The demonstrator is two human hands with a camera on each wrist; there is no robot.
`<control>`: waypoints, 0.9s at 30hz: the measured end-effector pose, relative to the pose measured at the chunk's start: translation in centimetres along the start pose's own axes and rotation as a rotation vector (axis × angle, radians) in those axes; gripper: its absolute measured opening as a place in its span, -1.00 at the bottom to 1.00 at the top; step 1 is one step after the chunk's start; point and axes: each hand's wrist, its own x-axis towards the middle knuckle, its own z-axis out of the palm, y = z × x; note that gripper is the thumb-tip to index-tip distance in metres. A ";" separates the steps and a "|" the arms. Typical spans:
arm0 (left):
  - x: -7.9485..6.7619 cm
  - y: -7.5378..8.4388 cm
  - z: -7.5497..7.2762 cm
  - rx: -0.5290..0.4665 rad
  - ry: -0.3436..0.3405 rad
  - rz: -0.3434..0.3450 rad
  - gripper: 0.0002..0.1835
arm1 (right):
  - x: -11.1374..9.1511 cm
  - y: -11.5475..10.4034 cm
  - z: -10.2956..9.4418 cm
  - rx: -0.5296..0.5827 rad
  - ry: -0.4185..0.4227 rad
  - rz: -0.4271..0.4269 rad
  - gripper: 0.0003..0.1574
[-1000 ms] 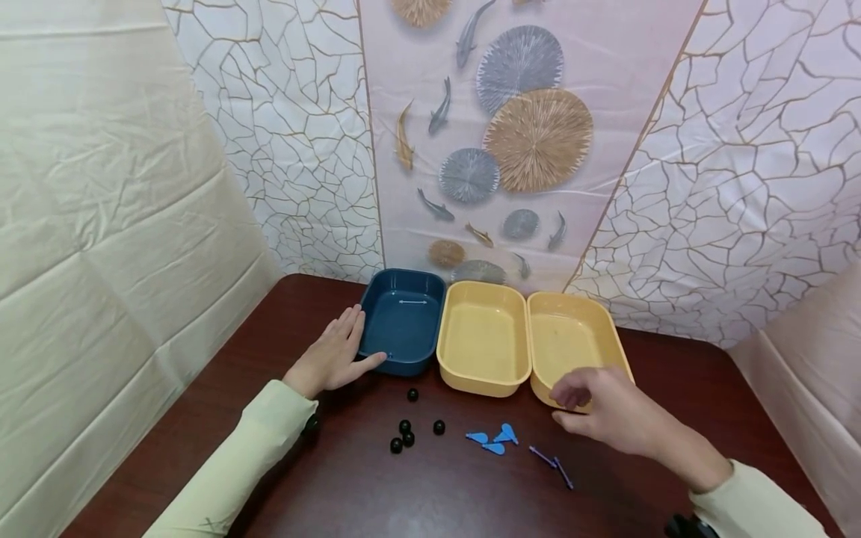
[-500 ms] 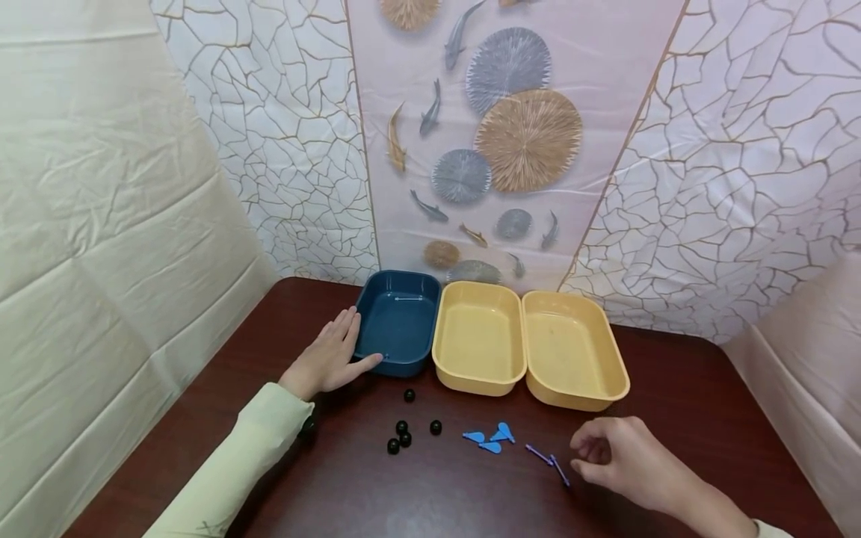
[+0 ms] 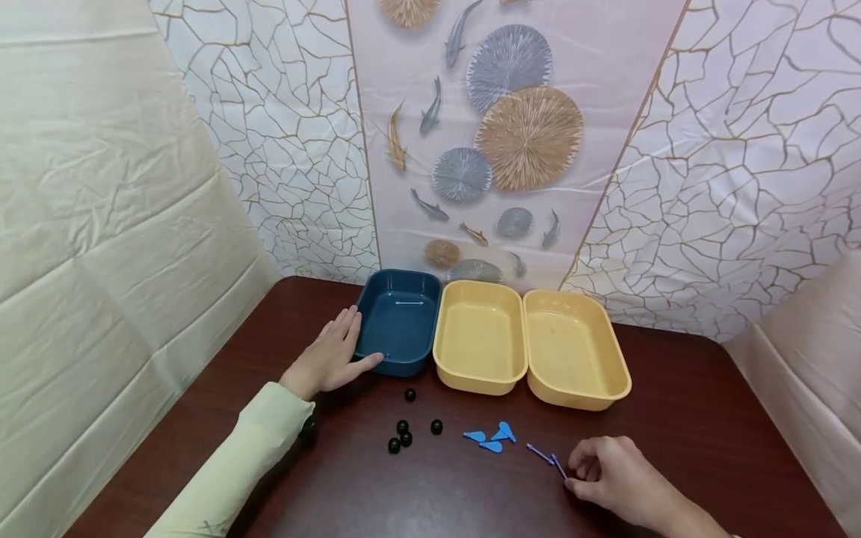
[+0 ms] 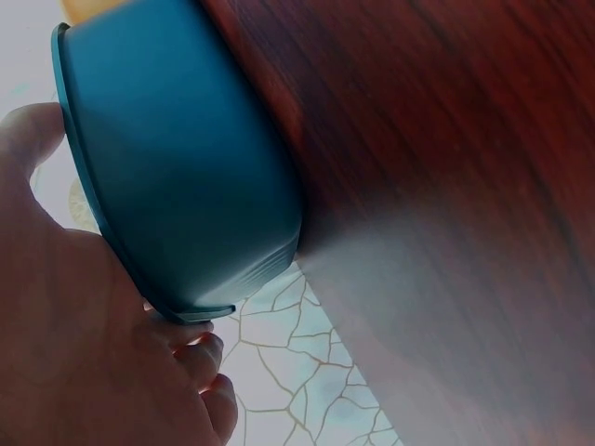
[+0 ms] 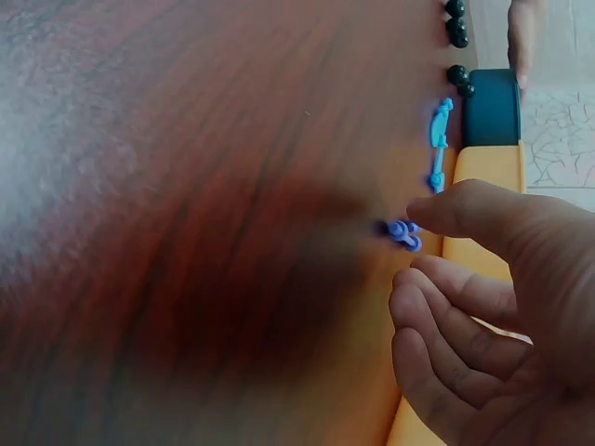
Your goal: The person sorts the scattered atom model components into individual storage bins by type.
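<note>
My left hand [image 3: 326,361] rests with straight fingers on the rim of a dark blue tray [image 3: 402,336], fingers along its left side and thumb at the near edge. A thin pale stick [image 3: 409,303] lies inside that tray. On the right, my right hand [image 3: 622,478] is low over the table, its fingers bent and thumb and index finger apart. The near purple stick [image 3: 559,466] has its end right at those fingertips; in the right wrist view the purple pieces [image 5: 403,232] show in the gap between thumb and index finger. Another purple stick [image 3: 539,453] lies touching or almost touching it.
Two yellow trays [image 3: 480,336] stand in a row to the right of the blue one. Several black balls [image 3: 406,438] lie in front of the trays. Light blue drop-shaped pieces [image 3: 492,447] lie between the balls and the purple sticks. A patterned cloth hangs behind the table.
My right hand has come down from over the right yellow tray toward me, to the near purple stick. My left hand has stayed on the blue tray.
</note>
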 end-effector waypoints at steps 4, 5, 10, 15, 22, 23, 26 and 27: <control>-0.1 0.0 -0.1 -0.002 0.006 0.002 0.09 | 0.0 0.0 0.4 -0.012 -0.003 0.004 -0.73; -0.1 0.0 -0.1 -0.002 0.005 0.003 0.09 | 0.0 0.0 0.5 -0.013 -0.006 0.007 -0.73; 0.0 0.0 0.0 -0.003 0.002 0.003 0.09 | 0.0 -0.1 0.9 -0.028 -0.003 0.030 -0.71; -0.1 0.0 0.0 -0.008 -0.003 -0.003 0.10 | 0.3 -0.1 1.0 -0.041 0.014 0.050 -0.69; -0.2 0.0 0.0 -0.019 -0.001 -0.003 0.09 | 0.8 0.2 1.2 -0.078 0.075 0.067 -0.68; -0.2 0.0 0.0 -0.020 -0.001 -0.003 0.09 | 0.9 0.2 1.2 -0.073 0.088 0.063 -0.69; -0.1 0.0 -0.1 -0.021 -0.002 -0.001 0.09 | 1.4 0.4 1.2 -0.056 0.135 0.039 -0.69; -0.1 0.0 -0.1 -0.020 -0.003 -0.002 0.09 | 1.6 0.4 1.2 -0.050 0.151 0.028 -0.69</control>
